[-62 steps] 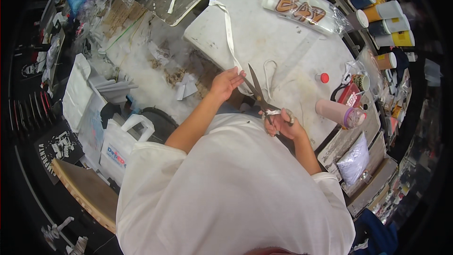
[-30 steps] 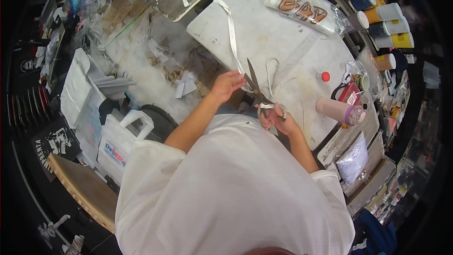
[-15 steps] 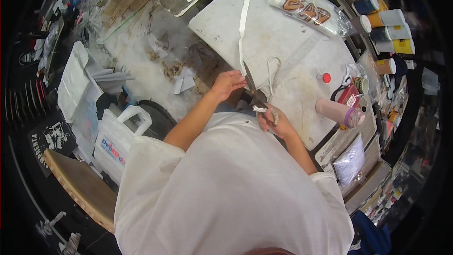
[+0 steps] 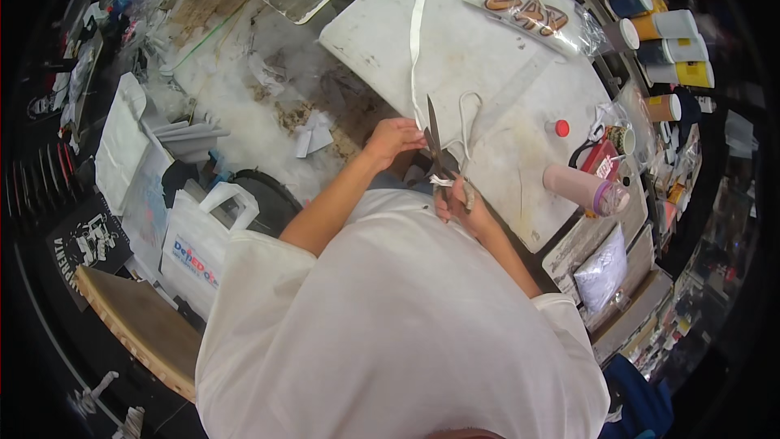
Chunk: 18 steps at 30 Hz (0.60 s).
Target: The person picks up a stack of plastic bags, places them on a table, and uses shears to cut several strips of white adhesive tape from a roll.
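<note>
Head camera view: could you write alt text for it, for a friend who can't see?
The person's right hand holds dark scissors, blades parted, beside the left hand, which pinches a narrow white strip running across a scuffed white tabletop. To the right are a red cap and a pink bottle.

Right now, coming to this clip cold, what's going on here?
A person holds scissors in the right hand, blades parted. The left hand pinches the near end of a white strip that lies across the pale tabletop. The blades are close beside the left fingertips. Farther right are a red cap and a pink bottle.
</note>
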Each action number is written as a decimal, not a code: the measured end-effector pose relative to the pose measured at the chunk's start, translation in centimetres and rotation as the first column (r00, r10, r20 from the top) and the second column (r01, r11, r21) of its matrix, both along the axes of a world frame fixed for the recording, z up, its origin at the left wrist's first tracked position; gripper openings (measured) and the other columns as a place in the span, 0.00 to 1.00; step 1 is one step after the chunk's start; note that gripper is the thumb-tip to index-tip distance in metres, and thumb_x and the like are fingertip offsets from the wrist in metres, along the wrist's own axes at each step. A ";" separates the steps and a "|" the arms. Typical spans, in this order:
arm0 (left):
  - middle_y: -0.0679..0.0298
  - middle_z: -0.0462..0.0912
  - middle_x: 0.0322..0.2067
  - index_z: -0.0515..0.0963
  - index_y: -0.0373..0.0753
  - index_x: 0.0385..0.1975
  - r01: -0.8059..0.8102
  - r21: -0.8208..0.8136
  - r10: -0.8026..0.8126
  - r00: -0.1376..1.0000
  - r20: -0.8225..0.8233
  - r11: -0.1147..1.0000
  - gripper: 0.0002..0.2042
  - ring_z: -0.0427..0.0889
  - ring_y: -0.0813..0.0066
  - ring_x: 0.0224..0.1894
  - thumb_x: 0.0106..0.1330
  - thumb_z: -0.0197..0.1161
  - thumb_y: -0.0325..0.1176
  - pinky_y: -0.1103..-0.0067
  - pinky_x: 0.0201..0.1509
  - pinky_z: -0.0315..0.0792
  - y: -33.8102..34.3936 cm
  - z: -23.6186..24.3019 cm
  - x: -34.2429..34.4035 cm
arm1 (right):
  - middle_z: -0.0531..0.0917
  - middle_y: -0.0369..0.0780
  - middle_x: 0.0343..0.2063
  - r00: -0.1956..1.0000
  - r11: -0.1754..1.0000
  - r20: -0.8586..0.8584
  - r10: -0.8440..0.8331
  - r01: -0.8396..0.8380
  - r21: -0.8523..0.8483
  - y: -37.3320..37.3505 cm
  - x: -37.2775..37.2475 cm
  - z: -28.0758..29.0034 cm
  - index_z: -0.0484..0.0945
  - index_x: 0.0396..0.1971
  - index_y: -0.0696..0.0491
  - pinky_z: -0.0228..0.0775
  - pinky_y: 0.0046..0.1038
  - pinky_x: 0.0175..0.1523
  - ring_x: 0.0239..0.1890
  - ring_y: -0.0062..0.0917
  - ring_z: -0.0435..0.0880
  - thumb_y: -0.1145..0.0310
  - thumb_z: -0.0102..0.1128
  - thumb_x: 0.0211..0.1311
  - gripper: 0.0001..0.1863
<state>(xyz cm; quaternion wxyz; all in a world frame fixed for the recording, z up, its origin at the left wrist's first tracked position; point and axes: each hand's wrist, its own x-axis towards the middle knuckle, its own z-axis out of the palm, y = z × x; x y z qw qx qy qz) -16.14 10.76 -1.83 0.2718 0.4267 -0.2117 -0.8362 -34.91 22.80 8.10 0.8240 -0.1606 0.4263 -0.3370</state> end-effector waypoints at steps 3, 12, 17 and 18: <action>0.55 0.82 0.38 0.75 0.25 0.44 0.031 -0.013 -0.031 1.000 -0.002 0.999 0.13 0.83 0.68 0.38 0.61 0.61 0.24 0.75 0.48 0.78 -0.1 -0.5 0.1 | 0.68 0.34 0.19 0.999 0.999 -0.036 -0.018 0.019 0.029 0.0 0.4 0.3 0.65 0.43 0.52 0.63 0.22 0.26 0.19 0.18 0.68 0.40 0.52 0.61 0.29; 0.59 0.83 0.37 0.77 0.30 0.41 0.079 0.055 -0.077 0.996 -0.039 0.995 0.09 0.82 0.71 0.38 0.62 0.60 0.23 0.76 0.50 0.77 0.4 -1.7 -0.2 | 0.67 0.33 0.18 0.984 0.997 -0.166 -0.066 0.074 0.039 0.5 0.8 0.4 0.67 0.37 0.53 0.61 0.20 0.21 0.16 0.16 0.65 0.44 0.52 0.65 0.23; 0.60 0.83 0.37 0.76 0.30 0.41 0.075 0.078 -0.071 0.996 -0.059 0.994 0.09 0.82 0.72 0.37 0.62 0.60 0.22 0.76 0.50 0.77 0.7 -0.1 -0.9 | 0.68 0.32 0.17 0.980 0.989 -0.148 -0.135 0.141 0.035 -0.3 1.1 -0.1 0.68 0.38 0.53 0.61 0.20 0.20 0.15 0.15 0.65 0.45 0.52 0.65 0.23; 0.60 0.83 0.37 0.76 0.30 0.41 0.087 0.077 -0.083 0.995 -0.054 0.993 0.09 0.82 0.72 0.37 0.62 0.60 0.22 0.76 0.50 0.77 0.7 0.0 -0.7 | 0.68 0.32 0.17 0.979 0.992 -0.170 -0.116 0.122 0.028 -0.3 1.3 -0.1 0.68 0.38 0.52 0.61 0.19 0.20 0.15 0.15 0.65 0.45 0.52 0.65 0.23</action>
